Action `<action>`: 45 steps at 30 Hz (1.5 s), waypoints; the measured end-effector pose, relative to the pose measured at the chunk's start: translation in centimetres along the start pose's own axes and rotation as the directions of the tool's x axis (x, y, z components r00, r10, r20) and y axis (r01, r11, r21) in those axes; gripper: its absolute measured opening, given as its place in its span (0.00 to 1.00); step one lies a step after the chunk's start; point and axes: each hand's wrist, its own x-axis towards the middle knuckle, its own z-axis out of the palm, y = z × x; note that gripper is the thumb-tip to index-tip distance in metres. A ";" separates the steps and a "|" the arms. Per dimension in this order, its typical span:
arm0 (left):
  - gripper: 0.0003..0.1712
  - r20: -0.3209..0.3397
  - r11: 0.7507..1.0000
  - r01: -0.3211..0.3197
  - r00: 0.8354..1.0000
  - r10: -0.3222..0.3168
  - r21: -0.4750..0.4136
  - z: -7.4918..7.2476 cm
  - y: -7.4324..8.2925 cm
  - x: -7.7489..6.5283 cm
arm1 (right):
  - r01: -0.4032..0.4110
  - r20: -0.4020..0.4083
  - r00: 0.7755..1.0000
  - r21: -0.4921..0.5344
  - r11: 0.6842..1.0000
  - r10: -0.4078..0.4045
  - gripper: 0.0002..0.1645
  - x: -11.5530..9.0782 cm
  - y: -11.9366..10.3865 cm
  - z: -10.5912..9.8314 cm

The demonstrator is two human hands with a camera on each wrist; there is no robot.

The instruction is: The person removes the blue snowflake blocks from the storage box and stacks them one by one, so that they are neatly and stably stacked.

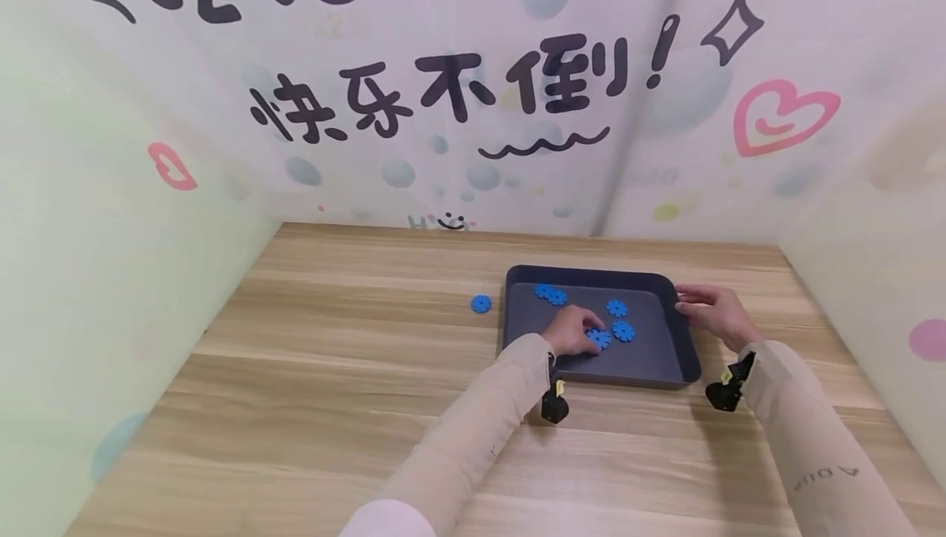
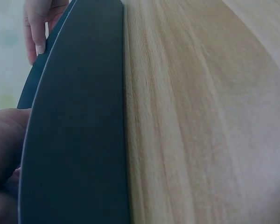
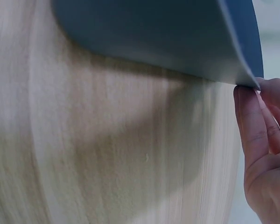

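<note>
A dark blue tray (image 1: 683, 356) lies on the wooden table and holds several blue gear-shaped discs (image 1: 617, 308). My left hand (image 1: 587, 338) reaches into the tray, and its curled fingertips pinch one blue disc (image 1: 600, 339) on the tray floor. My right hand (image 1: 683, 300) grips the tray's right rim near the far corner. In the right wrist view the right hand's fingers (image 3: 252, 121) meet the tray's edge (image 3: 242, 79). The left wrist view shows the tray's outer wall (image 2: 74, 116), part of my left hand (image 2: 2, 149) and the right hand's fingers (image 2: 37, 28) beyond.
One more blue disc (image 1: 481, 303) lies alone on the table, left of the tray. Printed walls close in the table at the back (image 1: 473, 110) and on both sides. Bare wood (image 1: 332, 406) stretches left of and in front of the tray.
</note>
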 end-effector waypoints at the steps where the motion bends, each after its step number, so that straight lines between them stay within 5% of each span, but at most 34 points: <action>1: 0.17 0.000 1.000 0.006 1.000 -0.006 0.000 0.0 0.0 0.0 | -0.001 0.000 1.000 0.003 1.000 0.001 0.29 -0.1 0.0 0.0; 10: 0.16 -0.015 1.000 0.023 1.000 -0.024 -0.019 0.2 -0.2 -0.1 | 0.011 0.015 1.000 0.066 0.998 -0.012 0.31 0.1 0.8 -0.3; 21: 0.17 -0.014 0.996 0.013 1.000 -0.015 -0.085 -0.1 -0.7 0.1 | -0.037 0.005 0.999 -0.025 0.999 0.038 0.30 0.0 0.0 0.1; 45: 0.19 0.030 0.995 -0.090 0.995 0.091 -0.044 -5.9 -1.0 -1.5 | -0.028 0.000 1.000 -0.015 1.000 0.028 0.30 -0.1 -0.1 0.0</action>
